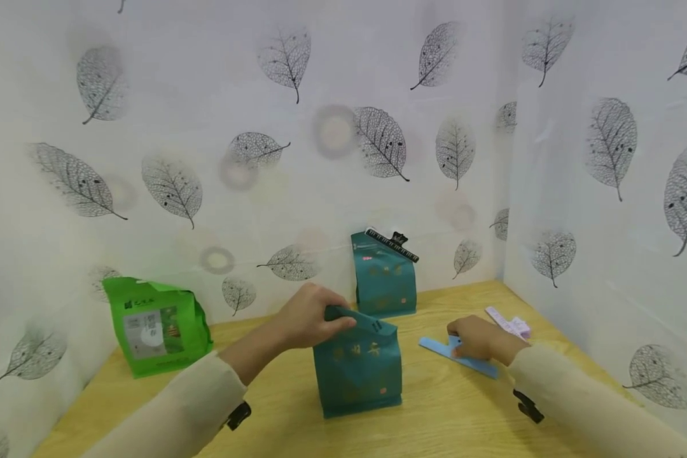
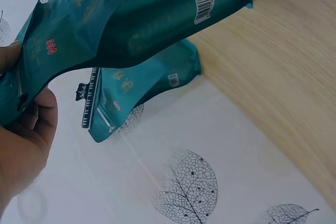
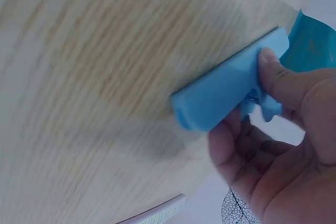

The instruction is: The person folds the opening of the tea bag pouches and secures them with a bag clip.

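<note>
My left hand [image 1: 312,315] pinches the folded top of a teal bag [image 1: 359,375], which stands upright at the middle of the table. In the left wrist view, thumb and fingers grip the same bag [image 2: 131,24] around its top edge. My right hand [image 1: 476,337] holds a light blue bag clip [image 1: 435,346] low over the table, to the right of the bag. The right wrist view has the thumb on the bar of the clip [image 3: 226,85] and the other fingers curled beneath, by its handle.
Behind stands a second teal bag [image 1: 385,280], its top closed by a black clip [image 1: 392,245] with a piano-key pattern. A green bag [image 1: 157,327] is at the left. A lilac clip [image 1: 509,324] lies beyond the right hand. Leaf-patterned sheets [image 1: 332,210] wall the wooden table [image 1: 435,420].
</note>
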`<action>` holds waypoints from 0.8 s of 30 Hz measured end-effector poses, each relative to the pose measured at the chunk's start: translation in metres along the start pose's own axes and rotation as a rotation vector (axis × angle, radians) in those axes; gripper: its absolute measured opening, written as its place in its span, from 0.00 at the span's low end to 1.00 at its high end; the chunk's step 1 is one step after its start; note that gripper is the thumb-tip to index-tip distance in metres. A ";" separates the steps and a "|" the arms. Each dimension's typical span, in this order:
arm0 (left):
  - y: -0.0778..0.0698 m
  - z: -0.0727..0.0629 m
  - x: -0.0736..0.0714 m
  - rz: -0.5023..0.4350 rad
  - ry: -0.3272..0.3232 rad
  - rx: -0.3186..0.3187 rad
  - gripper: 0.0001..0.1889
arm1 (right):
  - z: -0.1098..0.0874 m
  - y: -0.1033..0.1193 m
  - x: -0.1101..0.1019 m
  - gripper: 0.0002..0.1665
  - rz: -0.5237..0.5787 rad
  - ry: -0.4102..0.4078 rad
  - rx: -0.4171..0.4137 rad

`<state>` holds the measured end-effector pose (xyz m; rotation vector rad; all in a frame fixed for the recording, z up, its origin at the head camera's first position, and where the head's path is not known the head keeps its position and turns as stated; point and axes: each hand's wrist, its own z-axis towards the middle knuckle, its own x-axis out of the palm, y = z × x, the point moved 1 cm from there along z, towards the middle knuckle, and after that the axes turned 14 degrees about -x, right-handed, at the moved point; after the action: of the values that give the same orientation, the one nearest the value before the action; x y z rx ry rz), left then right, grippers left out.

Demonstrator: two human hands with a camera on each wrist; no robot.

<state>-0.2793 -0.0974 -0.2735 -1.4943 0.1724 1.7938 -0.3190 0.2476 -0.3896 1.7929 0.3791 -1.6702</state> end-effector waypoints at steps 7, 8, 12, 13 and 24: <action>0.000 -0.001 0.000 -0.005 0.004 0.015 0.07 | 0.006 0.008 -0.003 0.18 0.100 -0.140 -0.243; 0.000 -0.001 0.000 -0.006 0.001 0.018 0.07 | 0.007 0.010 -0.006 0.18 0.112 -0.167 -0.266; 0.000 -0.001 -0.001 -0.007 -0.004 0.023 0.07 | 0.014 0.025 -0.020 0.15 0.138 -0.279 -0.304; 0.000 -0.001 -0.001 -0.007 -0.003 0.023 0.07 | 0.015 0.030 -0.024 0.14 0.142 -0.308 -0.302; -0.001 0.001 -0.002 -0.011 0.005 0.023 0.07 | 0.017 0.078 -0.063 0.17 0.247 -0.548 -0.338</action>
<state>-0.2792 -0.0975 -0.2712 -1.4803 0.1866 1.7739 -0.2933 0.1924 -0.3082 1.0393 0.1701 -1.7143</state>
